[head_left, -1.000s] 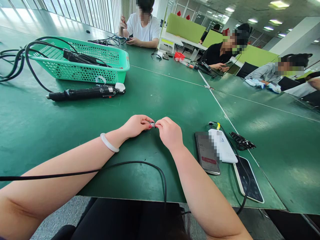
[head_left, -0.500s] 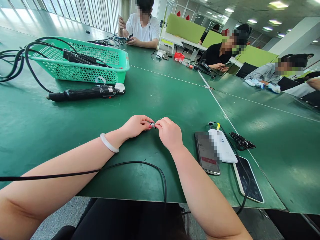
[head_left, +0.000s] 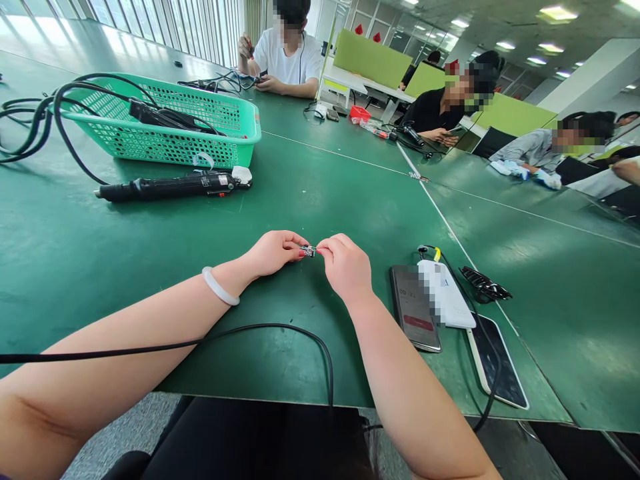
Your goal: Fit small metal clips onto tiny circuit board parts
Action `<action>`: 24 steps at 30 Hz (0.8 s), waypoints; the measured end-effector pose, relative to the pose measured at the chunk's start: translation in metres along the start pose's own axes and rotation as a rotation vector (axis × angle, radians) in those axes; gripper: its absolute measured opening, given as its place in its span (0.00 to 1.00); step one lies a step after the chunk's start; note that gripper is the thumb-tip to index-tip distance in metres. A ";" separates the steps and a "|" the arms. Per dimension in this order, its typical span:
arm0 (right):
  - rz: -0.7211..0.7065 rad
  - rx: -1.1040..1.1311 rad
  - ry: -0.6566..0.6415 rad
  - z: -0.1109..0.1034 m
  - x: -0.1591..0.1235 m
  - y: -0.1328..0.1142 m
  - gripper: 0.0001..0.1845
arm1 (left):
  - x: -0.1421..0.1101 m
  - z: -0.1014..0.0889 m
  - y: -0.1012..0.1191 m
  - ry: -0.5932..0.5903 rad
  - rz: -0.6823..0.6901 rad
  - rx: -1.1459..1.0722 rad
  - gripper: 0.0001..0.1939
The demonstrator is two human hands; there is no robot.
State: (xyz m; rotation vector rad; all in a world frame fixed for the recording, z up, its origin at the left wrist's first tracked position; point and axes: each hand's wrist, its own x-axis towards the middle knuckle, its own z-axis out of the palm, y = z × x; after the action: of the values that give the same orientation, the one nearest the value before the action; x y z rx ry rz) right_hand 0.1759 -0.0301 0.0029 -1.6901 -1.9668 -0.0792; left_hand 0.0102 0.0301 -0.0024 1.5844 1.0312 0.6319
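Note:
Between thumb and fingers, my left hand [head_left: 274, 253] pinches a small black-and-white part [head_left: 309, 251], perhaps a small circuit board; its details are too small to read. The part is held just above the green table [head_left: 320, 200], or touches it; I cannot tell which. My right hand [head_left: 347, 267] is closed in a pinch at the part's right edge. Whether those fingertips grip the part's edge or something tiny is hidden. A white bangle [head_left: 220, 287] circles my left wrist.
Beyond my left hand lie a black electric screwdriver [head_left: 170, 186] and a green basket [head_left: 170, 150] holding cables. A phone [head_left: 413, 310], a white device [head_left: 445, 293], another phone [head_left: 500, 363] and a black claw clip [head_left: 485, 285] are at right. A cable [head_left: 260, 326] crosses my left forearm. Several people sit beyond.
My right hand has shifted slightly right, and more of the small part shows between my hands. The left hand keeps its pinch almost in place.

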 end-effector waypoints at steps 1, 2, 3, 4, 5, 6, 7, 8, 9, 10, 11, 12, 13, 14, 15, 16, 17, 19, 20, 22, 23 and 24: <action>-0.008 -0.004 -0.009 0.001 0.000 -0.001 0.12 | 0.000 0.000 0.000 0.002 0.004 0.011 0.11; -0.018 -0.009 -0.019 0.003 0.000 -0.002 0.12 | 0.000 0.000 0.000 0.002 0.008 0.023 0.11; -0.027 -0.014 -0.028 0.004 -0.001 -0.003 0.12 | 0.000 0.000 -0.001 0.001 0.013 0.032 0.11; -0.035 -0.020 -0.036 0.006 -0.001 -0.004 0.12 | 0.000 0.000 -0.001 -0.001 0.016 0.038 0.11; -0.040 -0.026 -0.043 0.007 -0.001 -0.004 0.13 | 0.001 0.000 -0.001 -0.003 0.019 0.040 0.11; -0.042 -0.032 -0.048 0.008 0.000 -0.005 0.13 | 0.001 0.000 -0.002 -0.006 0.021 0.041 0.11; -0.042 -0.037 -0.052 0.009 0.000 -0.005 0.13 | 0.001 0.000 -0.002 -0.007 0.020 0.041 0.11; -0.042 -0.041 -0.054 0.009 0.000 -0.004 0.13 | 0.001 0.000 -0.002 -0.008 0.018 0.042 0.11; -0.042 -0.045 -0.054 0.009 0.000 -0.004 0.13 | 0.001 0.000 -0.002 -0.008 0.014 0.043 0.11; -0.042 -0.046 -0.053 0.009 0.000 -0.004 0.13 | 0.001 0.000 -0.002 -0.009 0.009 0.044 0.11; -0.043 -0.046 -0.052 0.009 0.000 -0.003 0.13 | 0.001 0.000 -0.001 -0.008 0.006 0.047 0.11; -0.043 -0.043 -0.051 0.009 0.000 -0.003 0.13 | 0.001 0.000 -0.001 -0.008 0.003 0.049 0.11; -0.041 -0.039 -0.049 0.009 0.001 -0.003 0.13 | 0.001 0.001 0.000 -0.006 0.000 0.052 0.12; -0.037 -0.034 -0.047 0.009 0.001 -0.004 0.13 | 0.000 0.001 0.000 -0.004 -0.002 0.054 0.12; -0.032 -0.027 -0.044 0.008 0.001 -0.004 0.13 | 0.000 0.001 0.001 -0.002 -0.005 0.060 0.12; -0.028 -0.019 -0.041 0.008 0.000 -0.004 0.13 | 0.000 0.000 0.002 0.001 -0.007 0.067 0.12; -0.024 -0.011 -0.035 0.007 0.000 -0.004 0.12 | 0.000 0.000 0.002 0.003 -0.008 0.072 0.12; -0.015 0.008 -0.020 0.005 0.000 -0.004 0.12 | -0.001 0.000 0.003 0.004 -0.007 0.076 0.13; -0.012 0.018 -0.012 0.004 -0.001 -0.004 0.12 | -0.001 0.000 0.003 0.003 -0.005 0.073 0.13; -0.009 0.039 -0.002 0.003 -0.001 -0.004 0.11 | -0.001 0.000 0.002 0.004 -0.001 0.062 0.13; -0.011 0.047 -0.002 0.003 -0.001 -0.004 0.10 | -0.001 0.000 0.002 0.005 0.000 0.057 0.13; -0.014 0.053 -0.006 0.003 -0.002 -0.004 0.09 | -0.001 0.000 0.002 0.006 0.001 0.056 0.13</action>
State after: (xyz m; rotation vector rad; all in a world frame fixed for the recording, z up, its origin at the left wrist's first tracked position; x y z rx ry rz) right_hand 0.1713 -0.0313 0.0011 -1.6450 -1.9679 -0.0266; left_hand 0.0104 0.0294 -0.0006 1.6327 1.0612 0.6137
